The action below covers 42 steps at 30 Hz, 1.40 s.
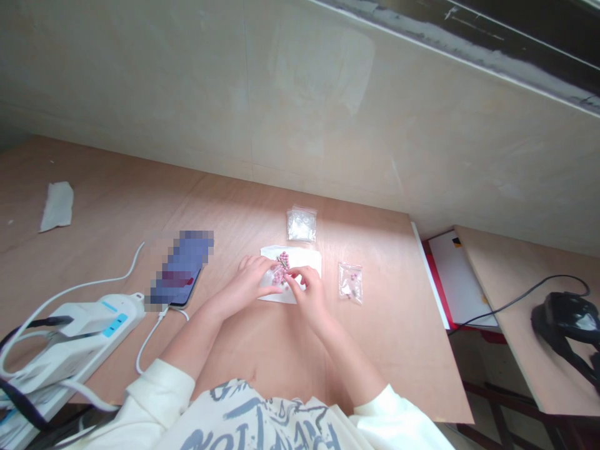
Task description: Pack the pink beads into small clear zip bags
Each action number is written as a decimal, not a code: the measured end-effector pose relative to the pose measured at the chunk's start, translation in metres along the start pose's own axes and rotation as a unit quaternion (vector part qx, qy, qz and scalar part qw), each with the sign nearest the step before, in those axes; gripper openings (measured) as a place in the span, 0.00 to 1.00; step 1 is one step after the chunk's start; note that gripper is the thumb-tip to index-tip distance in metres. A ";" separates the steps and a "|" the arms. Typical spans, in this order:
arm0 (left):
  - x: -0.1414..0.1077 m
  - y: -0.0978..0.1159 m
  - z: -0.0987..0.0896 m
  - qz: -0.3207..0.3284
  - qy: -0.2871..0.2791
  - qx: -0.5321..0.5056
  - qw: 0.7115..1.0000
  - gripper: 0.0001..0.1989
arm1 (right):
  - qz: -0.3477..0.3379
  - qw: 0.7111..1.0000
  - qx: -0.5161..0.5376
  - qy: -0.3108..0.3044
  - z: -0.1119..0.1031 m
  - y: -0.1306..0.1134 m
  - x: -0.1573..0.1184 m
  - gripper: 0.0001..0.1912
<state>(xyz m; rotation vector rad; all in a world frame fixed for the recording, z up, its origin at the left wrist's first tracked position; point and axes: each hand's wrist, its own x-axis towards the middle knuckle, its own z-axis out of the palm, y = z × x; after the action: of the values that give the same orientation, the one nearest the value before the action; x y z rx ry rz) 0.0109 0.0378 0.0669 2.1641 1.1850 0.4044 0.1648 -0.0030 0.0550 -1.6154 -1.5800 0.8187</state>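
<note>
A white sheet of paper [310,259] lies on the desk, with a small heap of pink beads [284,257] on it. Over its left side, my left hand [250,279] is curled with thumb and fingers around what looks like a small clear bag [277,274] with pink pieces in it. From the right, my right hand [308,291] reaches in, its thumb and fingers pinched close together at the pink pieces; what they grip is too small to make out. A dark, thin piece shows among the beads. To the right lies a zip bag [350,283] with a few pink beads inside.
Behind the paper sits a stack of clear zip bags [301,225]. On the left are a phone [182,269] with a white cable, a power strip [100,340] with chargers, and a scrap of white paper [57,206]. A black object [569,322] stands on another desk at right.
</note>
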 end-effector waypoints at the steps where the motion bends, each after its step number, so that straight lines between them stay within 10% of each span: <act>1: 0.000 0.001 -0.001 0.002 -0.001 -0.001 1.000 0.19 | -0.009 1.000 0.013 -0.009 0.000 -0.004 0.001 0.05; 15: 0.000 0.001 -0.004 -0.009 0.003 -0.002 1.000 0.21 | 0.027 0.997 -0.066 -0.017 0.012 0.022 -0.017 0.06; 33: -0.007 0.013 0.000 -0.037 0.032 -0.108 0.993 0.19 | 0.033 0.993 0.092 -0.063 0.008 -0.021 0.000 0.05; 42: -0.014 0.019 -0.034 -0.058 -0.018 -0.264 0.963 0.10 | 0.092 0.976 0.182 -0.083 -0.017 -0.036 0.010 0.07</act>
<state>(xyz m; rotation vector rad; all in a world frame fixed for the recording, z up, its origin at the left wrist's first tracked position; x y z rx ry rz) -0.0027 0.0314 0.1052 1.6281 1.0331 0.5556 0.1602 0.0054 0.0950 -1.4677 -1.3052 1.2901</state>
